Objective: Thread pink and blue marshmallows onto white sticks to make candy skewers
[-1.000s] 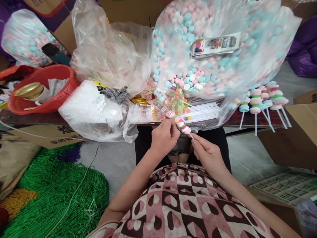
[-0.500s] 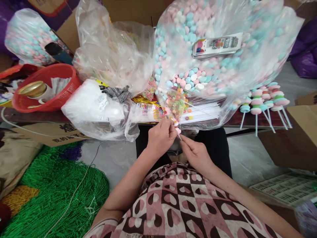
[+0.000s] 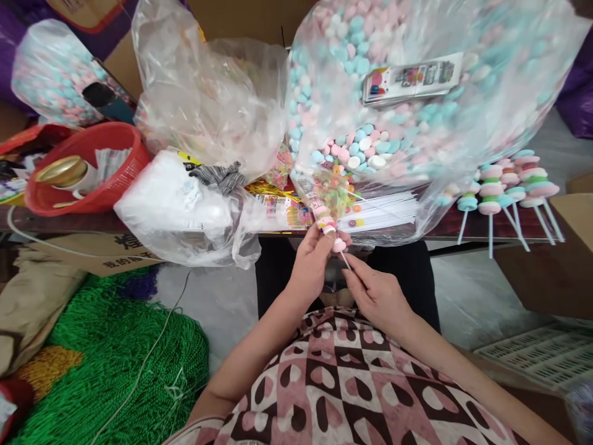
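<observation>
Just off the table's front edge, a marshmallow skewer (image 3: 340,245) with pink, white and yellow pieces on a white stick slants between my hands. My left hand (image 3: 309,264) is closed around its candies, thumb on top. Lower down, my right hand (image 3: 377,289) pinches the stick between thumb and fingers. Clear printed film (image 3: 311,196) lies around the skewer's upper end; where it ends is hard to make out. Close behind are gummy rings (image 3: 337,196) and a bundle of white sticks (image 3: 389,210).
A big clear bag of marshmallows (image 3: 365,145) bears a stack of printed wrappers (image 3: 412,79). Finished-looking skewers (image 3: 491,188) lie at the table's right, sticks overhanging. Leftward are a white plastic bag (image 3: 180,204) and a red basket (image 3: 106,167). Green cords (image 3: 139,346) cover the floor.
My left hand has turned and opened its fist into a thumb-on-top grip, showing more of the candies and film. The skewer and my right hand have shifted slightly right.
</observation>
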Tool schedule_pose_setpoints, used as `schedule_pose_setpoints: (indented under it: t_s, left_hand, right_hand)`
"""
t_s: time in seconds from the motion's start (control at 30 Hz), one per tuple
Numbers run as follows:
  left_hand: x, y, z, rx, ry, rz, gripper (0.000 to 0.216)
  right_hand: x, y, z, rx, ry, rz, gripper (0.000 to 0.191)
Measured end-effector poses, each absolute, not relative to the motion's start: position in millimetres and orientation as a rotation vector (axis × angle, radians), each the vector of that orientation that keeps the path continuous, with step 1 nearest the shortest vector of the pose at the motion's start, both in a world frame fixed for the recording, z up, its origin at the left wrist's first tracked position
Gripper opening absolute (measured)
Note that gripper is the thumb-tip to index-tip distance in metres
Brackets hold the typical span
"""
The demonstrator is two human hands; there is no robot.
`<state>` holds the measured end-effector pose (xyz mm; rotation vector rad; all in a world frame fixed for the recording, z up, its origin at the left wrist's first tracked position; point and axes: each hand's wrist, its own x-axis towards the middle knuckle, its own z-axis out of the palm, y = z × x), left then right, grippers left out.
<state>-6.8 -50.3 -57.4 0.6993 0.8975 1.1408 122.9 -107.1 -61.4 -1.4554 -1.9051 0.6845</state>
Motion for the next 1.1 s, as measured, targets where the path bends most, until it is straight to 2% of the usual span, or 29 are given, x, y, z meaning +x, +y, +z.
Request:
schedule_pose_setpoints:
  t_s: [0.13,0.27,0.37,0.63,1.1]
  left_hand:
    - [-11,-50,-58,0.614,0.896,1.101,0.021]
    - [-8,-56,-60,0.628,0.890,1.017,0.023]
    - [-2,-61,-60,0.671,0.900,0.996,0.029]
    - [3,-68,-66,0.808,1.005,0.966,0.047]
    - [4,-68,-74,0.942,1.126,0.930,0.051]
  right_hand:
    - [136,-101,-43,-1.382,-1.861,0.821,0.030]
    - [142,-87,-34,-1.502,-1.561,0.694,0.023]
    - [137,-78,-38,-1.487,-1.571,0.670,0.019]
    - [130,-78,-49,-1.585,-1.547,0.648,0.019]
    - [130,-80,-57,-1.637,-1.551,0.570,0.017]
